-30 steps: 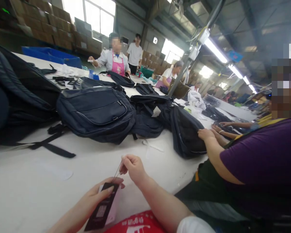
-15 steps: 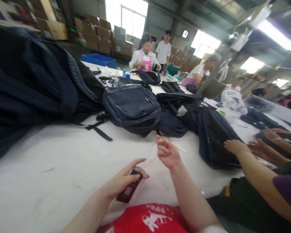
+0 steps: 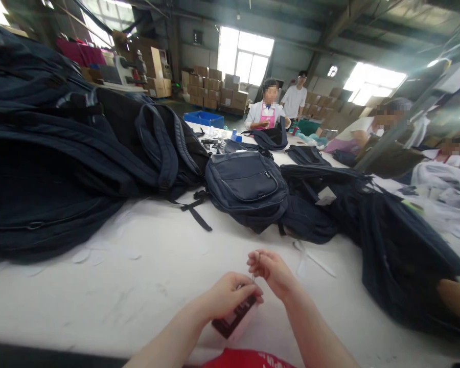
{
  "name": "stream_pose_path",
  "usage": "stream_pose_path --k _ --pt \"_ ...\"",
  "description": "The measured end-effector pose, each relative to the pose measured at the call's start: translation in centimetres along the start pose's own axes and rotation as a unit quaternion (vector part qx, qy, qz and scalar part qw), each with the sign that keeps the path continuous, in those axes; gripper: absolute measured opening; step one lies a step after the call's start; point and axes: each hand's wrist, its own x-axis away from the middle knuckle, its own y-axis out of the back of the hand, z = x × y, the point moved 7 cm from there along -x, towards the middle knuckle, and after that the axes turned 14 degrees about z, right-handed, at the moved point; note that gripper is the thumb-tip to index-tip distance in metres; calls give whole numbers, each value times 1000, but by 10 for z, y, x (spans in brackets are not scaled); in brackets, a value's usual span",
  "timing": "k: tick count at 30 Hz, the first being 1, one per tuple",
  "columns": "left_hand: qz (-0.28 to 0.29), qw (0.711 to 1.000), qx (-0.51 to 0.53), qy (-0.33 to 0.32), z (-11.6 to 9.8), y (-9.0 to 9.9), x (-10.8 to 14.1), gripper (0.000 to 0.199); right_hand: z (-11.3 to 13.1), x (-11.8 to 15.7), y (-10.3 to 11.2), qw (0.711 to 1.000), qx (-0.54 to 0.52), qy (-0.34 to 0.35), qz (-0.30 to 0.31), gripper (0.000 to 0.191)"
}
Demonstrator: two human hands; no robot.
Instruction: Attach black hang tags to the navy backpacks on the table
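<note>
My left hand (image 3: 230, 296) is closed on a dark hang tag (image 3: 230, 322) with pale print and a pinkish part along its lower edge. The tag slants just above the white table, close to my body. From its upper end a thin string (image 3: 253, 279) runs toward my right hand (image 3: 275, 271). That hand is closed in a pinch on the string, slightly above and to the right of the left one. Beyond both hands lies a navy backpack (image 3: 247, 184), front pocket upward, touching neither hand.
A large heap of navy backpacks (image 3: 111, 148) fills the left side. More dark bags (image 3: 398, 255) lie at the right, where a co-worker's hand (image 3: 458, 299) touches one. Paper scraps (image 3: 134, 254) dot the white table (image 3: 153, 291). Across it, a person in a pink apron (image 3: 267, 115) handles a bag.
My view has turned left, bringing more of the heap into sight. My hands have come closer together, and the visible stretch of string between them is shorter.
</note>
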Motion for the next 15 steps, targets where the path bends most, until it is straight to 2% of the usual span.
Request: stream_pose_path --k 2,3,4,5,6,7,9,10,12,15 --pt "-46 999 10 -6 2 14 4 45 7 -6 19 983 179 -11 -24 26" --pt "-62 998 18 -5 4 21 6 46 22 -8 31 956 286 20 -70 24" --pt "-74 997 27 -4 5 27 7 47 43 -9 41 909 391 66 -127 23" --pt "-81 996 36 -3 6 32 8 48 66 -8 47 847 489 110 -176 29" --pt "-83 996 44 -1 6 35 8 48 86 -10 48 779 580 133 -200 37" --pt "-84 995 51 0 7 37 7 49 101 -15 46 714 658 133 -197 43" --pt "-86 994 61 13 9 36 5 50 115 -32 41 616 774 62 -132 41" --pt "-88 994 64 22 11 36 4 51 120 -39 39 599 793 35 -104 34" --pt "-96 992 69 39 14 35 1 52 126 -49 30 585 808 6 -61 22" --pt "-114 991 45 56 15 43 -6 52 126 -63 4 581 814 -9 9 22"
